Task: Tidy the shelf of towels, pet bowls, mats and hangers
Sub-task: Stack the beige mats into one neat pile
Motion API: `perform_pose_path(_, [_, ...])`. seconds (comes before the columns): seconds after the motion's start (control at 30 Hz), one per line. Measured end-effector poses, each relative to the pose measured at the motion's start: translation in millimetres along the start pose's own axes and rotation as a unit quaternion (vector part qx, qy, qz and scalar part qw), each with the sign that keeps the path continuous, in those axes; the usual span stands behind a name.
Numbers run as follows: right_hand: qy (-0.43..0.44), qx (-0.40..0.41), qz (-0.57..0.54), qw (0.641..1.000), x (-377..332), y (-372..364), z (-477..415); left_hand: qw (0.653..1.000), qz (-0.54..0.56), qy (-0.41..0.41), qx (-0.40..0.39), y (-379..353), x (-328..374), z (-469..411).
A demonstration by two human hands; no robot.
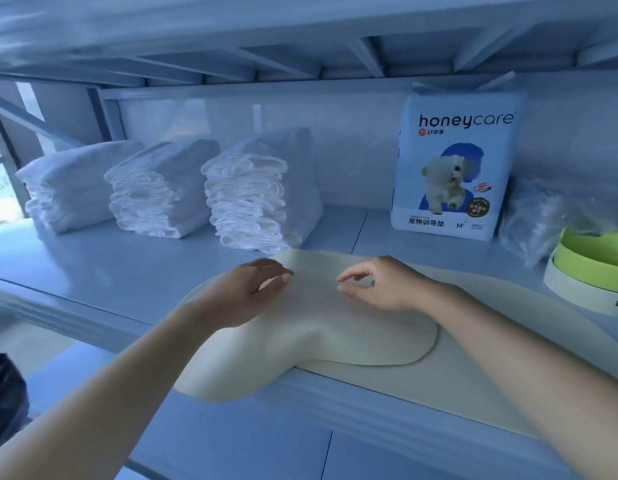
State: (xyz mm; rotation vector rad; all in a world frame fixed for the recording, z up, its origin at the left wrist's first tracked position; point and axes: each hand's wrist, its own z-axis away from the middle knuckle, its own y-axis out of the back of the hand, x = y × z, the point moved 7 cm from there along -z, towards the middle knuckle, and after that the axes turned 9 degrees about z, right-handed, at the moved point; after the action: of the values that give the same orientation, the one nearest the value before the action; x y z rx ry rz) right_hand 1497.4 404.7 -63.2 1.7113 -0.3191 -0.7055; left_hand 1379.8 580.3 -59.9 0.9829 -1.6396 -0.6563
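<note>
A cream mat (335, 327) lies on the pale blue shelf (92, 271), its near left part drooping over the front edge. Under it lies a second cream mat (473, 362), stretching to the right. My left hand (245, 292) rests on the top mat's left side, fingers loosely apart. My right hand (380, 284) hovers just over the mat with thumb and forefinger close together, holding nothing. Three stacks of folded white towels (162, 192) stand in a row at the back left. Stacked green and white pet bowls (588, 271) sit at the right edge.
A blue and white pack of pet training pads (453, 168) stands upright at the back right. Beside it lies a clear plastic bag (536, 220). The upper shelf's underside (300, 46) hangs low overhead. A dark object (6, 396) shows at the lower left.
</note>
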Motion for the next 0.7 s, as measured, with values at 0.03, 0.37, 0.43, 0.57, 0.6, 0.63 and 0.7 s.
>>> perform_pose_path(0.03, [0.001, 0.005, 0.003, 1.0, -2, -1, -10, 1.0, -0.014, 0.0, 0.009, 4, -7, -6])
perform_pose_path(0.37, [-0.035, 0.017, 0.036, 0.999, 4, -20, -82, 0.995, -0.075, 0.063, -0.021, 1, -79, -53])
perform_pose_path(0.43, [-0.054, 0.011, 0.043, 0.998, 10, -24, -90, 0.994, -0.075, 0.067, -0.03, -2, -88, -56])
perform_pose_path(0.57, [-0.088, -0.012, 0.027, 0.996, 18, -35, -97, 0.997, -0.056, 0.048, -0.039, -5, -91, -62])
perform_pose_path(0.6, [-0.091, -0.006, 0.024, 0.996, 18, -35, -98, 0.997, -0.051, 0.041, -0.036, -4, -89, -63])
perform_pose_path(0.63, [-0.088, 0.008, 0.027, 0.996, 17, -33, -98, 0.998, -0.047, 0.038, -0.032, -3, -87, -63])
perform_pose_path(0.7, [-0.07, 0.052, 0.044, 0.995, 11, -25, -98, 0.998, -0.05, 0.029, -0.012, 3, -82, -62])
